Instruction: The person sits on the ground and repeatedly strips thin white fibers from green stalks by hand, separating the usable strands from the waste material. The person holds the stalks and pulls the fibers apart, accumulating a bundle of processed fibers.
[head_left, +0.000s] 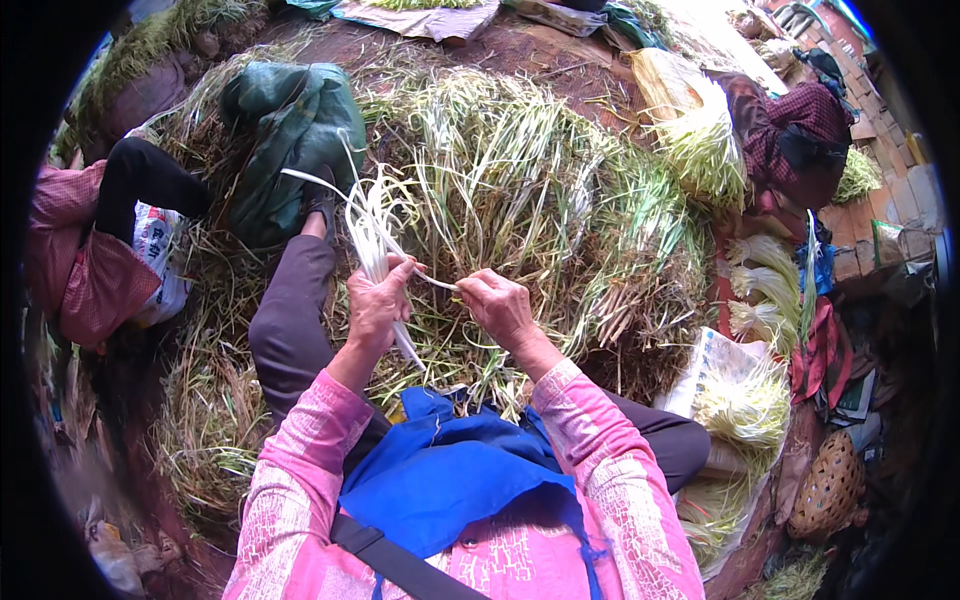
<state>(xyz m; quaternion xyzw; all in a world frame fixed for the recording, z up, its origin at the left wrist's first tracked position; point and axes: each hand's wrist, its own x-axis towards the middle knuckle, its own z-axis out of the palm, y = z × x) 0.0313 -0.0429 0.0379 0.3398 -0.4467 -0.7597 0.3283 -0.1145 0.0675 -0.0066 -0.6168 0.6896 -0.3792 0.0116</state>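
My left hand (377, 300) is closed round a bunch of pale stalks (367, 240), whose white ends stick out above and below the fist. To its right, my right hand (491, 300) pinches the end of a single pale stalk (436, 282) that runs across to the left hand. Beyond both hands lies a large heap of uncleaned stalks (495, 165) with green leaves and brown, dry strands. A blue cloth apron (457, 480) covers my lap.
Bundles of pale stalks (750, 405) lie at the right beside a woven basket (829, 480). A green woven sack (300, 142) stands at upper left. One person (112, 247) sits at the left, another (795, 142) at upper right near a yellowish sack (667, 82).
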